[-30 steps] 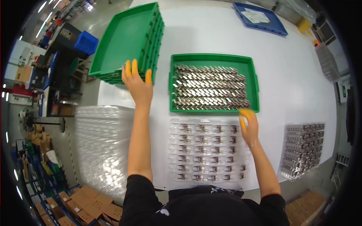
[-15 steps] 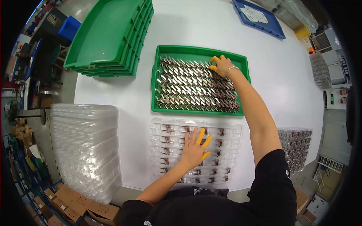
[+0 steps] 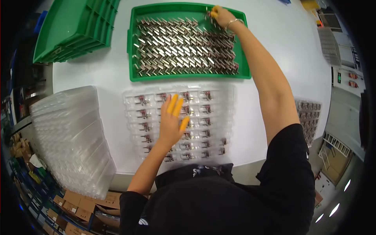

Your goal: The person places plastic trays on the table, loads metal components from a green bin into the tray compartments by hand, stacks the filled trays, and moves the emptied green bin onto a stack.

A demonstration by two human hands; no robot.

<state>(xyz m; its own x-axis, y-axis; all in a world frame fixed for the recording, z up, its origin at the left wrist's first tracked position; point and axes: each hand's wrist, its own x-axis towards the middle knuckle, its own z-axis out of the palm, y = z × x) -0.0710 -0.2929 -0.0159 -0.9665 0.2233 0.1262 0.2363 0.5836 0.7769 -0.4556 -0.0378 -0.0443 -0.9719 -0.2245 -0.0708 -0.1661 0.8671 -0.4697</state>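
Rows of small metal parts (image 3: 172,49) fill much of a green tray (image 3: 188,78). At the tray's upper right, my right hand (image 3: 221,16) pinches one or more of these parts; the exact number is unclear. Below the tray lies a clear plastic tray (image 3: 229,117) with small parts in columns of pockets; its right-hand column holds parts only near the bottom. Over its left middle is my left hand (image 3: 172,123), fingers spread and holding nothing. Yellow covers show on some fingers of both hands.
Stacked green trays (image 3: 74,31) stand at the upper left, above a tall stack of clear plastic trays (image 3: 70,137). At the right edge of the white table (image 3: 274,156) is a stack of filled clear trays (image 3: 309,119). Cardboard boxes (image 3: 82,207) lie at the lower left.
My left hand has moved from the green stack to the clear tray. My right hand has gone from the clear tray into the green tray and closed on parts. The camera view has shifted.
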